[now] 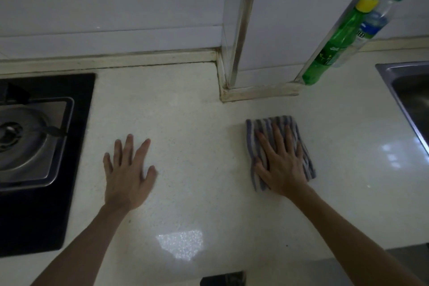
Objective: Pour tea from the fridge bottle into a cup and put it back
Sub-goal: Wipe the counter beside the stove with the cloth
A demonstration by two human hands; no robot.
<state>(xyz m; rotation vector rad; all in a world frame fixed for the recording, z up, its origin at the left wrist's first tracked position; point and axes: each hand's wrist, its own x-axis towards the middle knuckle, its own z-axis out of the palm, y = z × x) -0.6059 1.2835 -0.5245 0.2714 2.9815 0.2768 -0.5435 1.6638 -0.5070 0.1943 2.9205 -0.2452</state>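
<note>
My left hand lies flat on the pale countertop, fingers spread, holding nothing. To its right, my right hand presses palm-down on a folded grey-and-white striped cloth that lies on the counter. No tea bottle, cup or fridge is in view.
A black gas hob with a steel burner fills the left side. A steel sink sits at the right edge. A green bottle with a yellow cap and a clear bottle with a green cap stand against the tiled column.
</note>
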